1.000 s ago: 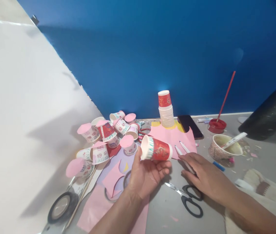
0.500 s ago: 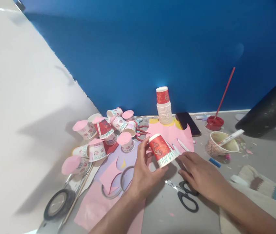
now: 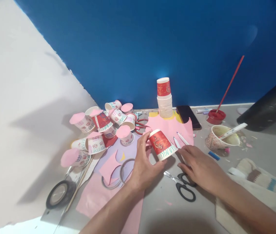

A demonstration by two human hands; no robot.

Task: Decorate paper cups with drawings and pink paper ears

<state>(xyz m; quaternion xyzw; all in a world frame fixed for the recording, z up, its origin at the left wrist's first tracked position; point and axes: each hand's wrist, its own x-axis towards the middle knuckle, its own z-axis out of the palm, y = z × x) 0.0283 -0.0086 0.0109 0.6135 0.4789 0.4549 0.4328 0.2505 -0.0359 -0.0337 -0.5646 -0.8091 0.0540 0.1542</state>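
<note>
My left hand point(image 3: 144, 161) is wrapped round a red paper cup point(image 3: 159, 144), tilted, with green strokes drawn along its white rim band. Close to that rim on the right is my right hand point(image 3: 194, 162), its fingers bent together; what they hold, if anything, is hidden. Black-handled scissors point(image 3: 183, 187) lie on the table just below the hands. Behind the cup, pens point(image 3: 182, 138) rest on cut pink paper point(image 3: 164, 125).
Decorated cups with pink paper discs point(image 3: 96, 143) cluster at left. A cup stack point(image 3: 164, 105) stands by the blue wall, near a phone point(image 3: 188, 117). At right are a red pot point(image 3: 216, 117), a cup with a marker point(image 3: 213, 139), a black bottle point(image 3: 267, 104) and cloth point(image 3: 257, 201).
The camera view has shifted slightly, so the table items sit higher in the picture. My hands and the red cup keep nearly the same pose.
</note>
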